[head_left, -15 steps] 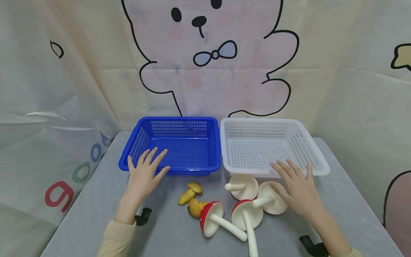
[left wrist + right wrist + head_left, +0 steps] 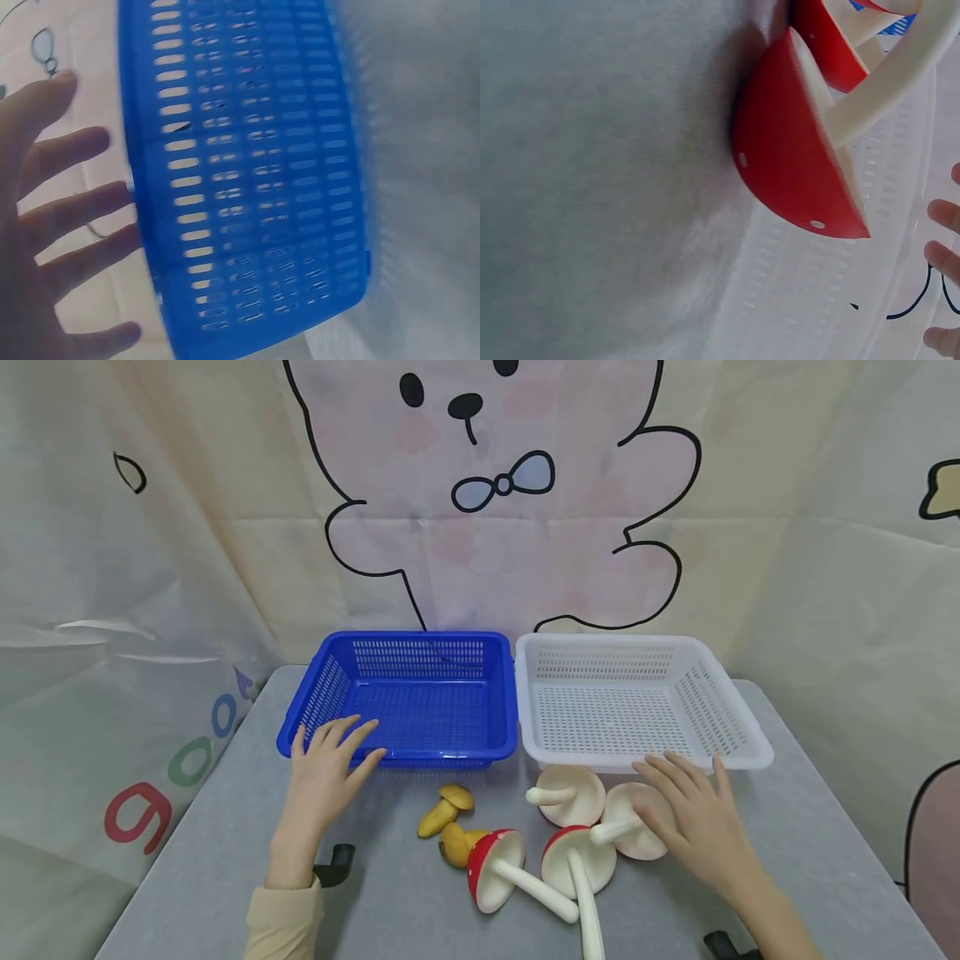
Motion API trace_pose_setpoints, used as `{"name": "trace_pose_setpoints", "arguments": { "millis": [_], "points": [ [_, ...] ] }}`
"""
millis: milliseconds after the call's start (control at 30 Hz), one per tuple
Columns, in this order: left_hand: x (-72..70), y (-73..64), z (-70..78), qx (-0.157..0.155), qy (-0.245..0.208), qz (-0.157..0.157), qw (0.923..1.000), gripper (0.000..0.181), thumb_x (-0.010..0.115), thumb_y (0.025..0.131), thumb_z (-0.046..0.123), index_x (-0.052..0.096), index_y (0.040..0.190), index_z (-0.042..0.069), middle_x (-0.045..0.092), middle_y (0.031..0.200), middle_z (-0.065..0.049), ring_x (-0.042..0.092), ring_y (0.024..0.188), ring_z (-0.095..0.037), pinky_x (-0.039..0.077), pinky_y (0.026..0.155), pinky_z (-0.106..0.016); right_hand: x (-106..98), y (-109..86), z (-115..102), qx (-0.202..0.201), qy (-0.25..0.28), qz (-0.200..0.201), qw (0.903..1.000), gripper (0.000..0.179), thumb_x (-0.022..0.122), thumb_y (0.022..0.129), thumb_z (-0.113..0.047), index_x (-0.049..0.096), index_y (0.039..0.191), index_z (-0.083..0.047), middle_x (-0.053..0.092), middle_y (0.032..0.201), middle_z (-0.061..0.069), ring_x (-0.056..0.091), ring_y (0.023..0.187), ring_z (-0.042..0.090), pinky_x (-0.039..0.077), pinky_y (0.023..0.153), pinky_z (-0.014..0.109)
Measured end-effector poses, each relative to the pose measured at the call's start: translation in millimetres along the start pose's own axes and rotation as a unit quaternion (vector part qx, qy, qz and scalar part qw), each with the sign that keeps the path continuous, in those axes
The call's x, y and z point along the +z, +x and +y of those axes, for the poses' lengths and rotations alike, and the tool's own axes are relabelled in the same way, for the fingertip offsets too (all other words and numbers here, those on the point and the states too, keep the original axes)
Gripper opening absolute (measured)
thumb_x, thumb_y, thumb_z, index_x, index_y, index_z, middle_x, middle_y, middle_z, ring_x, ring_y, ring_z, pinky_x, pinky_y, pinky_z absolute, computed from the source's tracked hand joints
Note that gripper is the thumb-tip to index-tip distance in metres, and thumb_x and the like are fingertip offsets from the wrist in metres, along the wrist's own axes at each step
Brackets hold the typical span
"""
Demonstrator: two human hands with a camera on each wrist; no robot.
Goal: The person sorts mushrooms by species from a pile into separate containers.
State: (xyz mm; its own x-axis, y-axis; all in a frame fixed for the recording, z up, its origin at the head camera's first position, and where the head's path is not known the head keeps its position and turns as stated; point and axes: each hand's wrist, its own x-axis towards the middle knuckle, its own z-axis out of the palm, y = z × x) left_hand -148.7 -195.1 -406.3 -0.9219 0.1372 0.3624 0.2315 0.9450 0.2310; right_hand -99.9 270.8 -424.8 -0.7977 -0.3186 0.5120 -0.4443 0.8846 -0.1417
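Pale printed cloth (image 2: 510,560) behind everything, widest of all. Next, grey desk (image 2: 187,885), narrowing towards its far edge. Along that edge, side by side, blue basket (image 2: 427,702) at the far left corner and white basket (image 2: 607,710) at the far right corner, both perforated, with nothing visibly placed inside either. Towards the left edge, left hand (image 2: 318,789) with fingers spread, over the front rim of the blue basket, without a hold on anything; contact with the rim hard to tell. Towards the right edge, right hand (image 2: 701,822), fingers apart and slightly bent, likewise holding nothing, near the front rim of the white basket. Then, between baskets and near edge, large cream-stemmed mushrooms, four in all: back mushroom (image 2: 583,810) just before the white basket, right mushroom (image 2: 633,845) beside or under the right thumb, contact unclear, middle mushroom (image 2: 558,868) with stem towards the near edge, left mushroom (image 2: 489,893) tipped on its side. Smallest, left of these, upper yellow mushroom (image 2: 442,814) and, just behind the left mushroom's red cap, lower yellow mushroom (image 2: 453,845). By judgement, hardly begun: six on the desk, none lifted, none in a basket, all left to handle.
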Motion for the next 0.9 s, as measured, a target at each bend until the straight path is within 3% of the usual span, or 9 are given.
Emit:
{"name": "trace_pose_setpoints", "arguments": {
  "millis": [267, 567, 667, 800, 900],
  "points": [
    [-6.4, -1.1, 3.2, -0.012, -0.011, -0.03, 0.9994, 0.04, 0.064, 0.091, 0.037, 0.063, 0.126, 0.02, 0.057, 0.135, -0.011, 0.047, 0.127, -0.036, 0.019, 0.107, -0.074, 3.4, -8.4, 0.8, -0.027, 0.012, 0.022, 0.9993, 0.052, 0.063, 0.086, -0.046, 0.061, 0.126, -0.015, 0.062, 0.127, 0.009, 0.046, 0.124, 0.033, 0.01, 0.119, 0.059],
    [-11.8, -3.7, 2.6, -0.025, -0.029, -0.04, 0.9985, 0.036, 0.065, 0.09, 0.034, 0.065, 0.122, 0.016, 0.061, 0.125, -0.011, 0.05, 0.122, -0.036, 0.016, 0.105, -0.077, 10.6, -13.6, 2.9, -0.046, 0.013, 0.029, 0.9984, 0.053, 0.06, 0.086, -0.055, 0.065, 0.12, -0.014, 0.064, 0.122, 0.008, 0.051, 0.119, 0.032, 0.02, 0.116, 0.057],
    [-12.0, -4.5, 1.2, -0.025, -0.034, -0.039, 0.9984, 0.034, 0.067, 0.09, 0.031, 0.065, 0.12, 0.015, 0.062, 0.12, -0.011, 0.051, 0.12, -0.036, 0.016, 0.105, -0.077, 12.5, -14.2, 2.8, -0.062, 0.025, 0.026, 0.9975, 0.052, 0.053, 0.091, -0.056, 0.066, 0.119, -0.014, 0.064, 0.12, 0.007, 0.052, 0.117, 0.031, 0.018, 0.119, 0.051],
    [-11.2, -5.1, -0.7, -0.023, -0.041, -0.035, 0.9983, 0.031, 0.068, 0.089, 0.027, 0.066, 0.118, 0.014, 0.064, 0.115, -0.011, 0.053, 0.116, -0.036, 0.018, 0.104, -0.077, 16.0, -15.0, 1.4, -0.091, 0.05, 0.026, 0.9943, 0.055, 0.038, 0.098, -0.055, 0.067, 0.116, -0.012, 0.066, 0.116, 0.007, 0.054, 0.112, 0.028, 0.009, 0.123, 0.033],
    [-10.5, -5.0, -1.5, -0.022, -0.043, -0.034, 0.9983, 0.03, 0.069, 0.089, 0.025, 0.067, 0.117, 0.014, 0.064, 0.113, -0.01, 0.053, 0.114, -0.035, 0.02, 0.104, -0.076, 18.2, -15.8, 0.3, -0.104, 0.07, 0.024, 0.9918, 0.054, 0.035, 0.099, -0.052, 0.067, 0.114, -0.011, 0.066, 0.116, 0.008, 0.055, 0.11, 0.027, 0.007, 0.122, 0.023]
  ]
}}
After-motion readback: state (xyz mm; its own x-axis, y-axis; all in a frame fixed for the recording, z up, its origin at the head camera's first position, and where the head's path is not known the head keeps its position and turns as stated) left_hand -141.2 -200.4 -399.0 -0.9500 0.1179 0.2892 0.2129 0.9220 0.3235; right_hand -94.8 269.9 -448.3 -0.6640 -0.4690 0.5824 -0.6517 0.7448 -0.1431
